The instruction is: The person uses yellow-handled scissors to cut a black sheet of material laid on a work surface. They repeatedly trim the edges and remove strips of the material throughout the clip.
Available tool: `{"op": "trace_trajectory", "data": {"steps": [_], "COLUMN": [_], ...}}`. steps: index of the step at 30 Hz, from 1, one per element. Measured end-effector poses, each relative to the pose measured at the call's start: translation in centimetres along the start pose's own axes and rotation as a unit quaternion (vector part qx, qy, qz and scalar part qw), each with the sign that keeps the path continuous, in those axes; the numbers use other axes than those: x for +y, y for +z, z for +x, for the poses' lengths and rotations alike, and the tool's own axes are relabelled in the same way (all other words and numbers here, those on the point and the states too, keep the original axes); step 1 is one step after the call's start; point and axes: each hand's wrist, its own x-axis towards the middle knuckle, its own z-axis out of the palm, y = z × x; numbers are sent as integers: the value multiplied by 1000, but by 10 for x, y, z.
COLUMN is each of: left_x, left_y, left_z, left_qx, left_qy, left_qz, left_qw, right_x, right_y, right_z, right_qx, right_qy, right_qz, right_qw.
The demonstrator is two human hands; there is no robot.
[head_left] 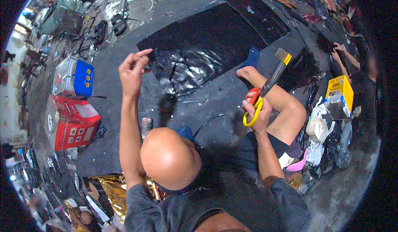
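In my right hand (259, 111) are scissors (271, 82) with yellow and orange handle loops and long dark blades, pointing up and to the right. A yellow band and a pale squared tip show at their far end; I cannot tell whether these belong to a separate flat brush. My left hand (134, 68) is at the left edge of the black sheet (195, 28), its index finger stretched out and the others loosely bent. No object shows in it. The sheet lies on the dark mat, with a shiny, wrinkled near part (186, 70).
A blue and white box (74, 78) and a red box (76, 122) stand on the left. On the right are a yellow box (340, 91), white cloth-like scraps (317, 130) and another person's arms (346, 57). Gold foil (114, 192) lies at lower left. My bent legs border the mat.
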Motion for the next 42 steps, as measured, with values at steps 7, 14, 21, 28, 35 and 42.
{"op": "trace_trajectory", "data": {"steps": [7, 14, 21, 28, 35, 42], "left_x": [64, 61, -140, -216, -245, -230], "left_y": [-75, -190, -62, 88, 103, 87], "left_z": [52, 19, -121, -226, -245, -212], "left_qx": [196, 435, 390, -402, -425, -89], "left_qy": [59, 137, -9, -76, -63, -197], "left_qz": [-48, -23, 232, 313, 342, 128], "left_qw": [978, 889, 891, 857, 836, 968], "right_x": [0, 6, 16, 13, 25, 16], "right_y": [15, 20, 30, 31, 27, 52], "right_z": [-4, -1, 1, 2, -3, -6], "right_qx": [-38, -68, -91, -110, -92, -133], "right_qy": [-13, -8, -9, 26, 34, 66], "right_qz": [3, -52, -37, -38, -55, -66], "right_qw": [999, 996, 995, 993, 994, 987]}}
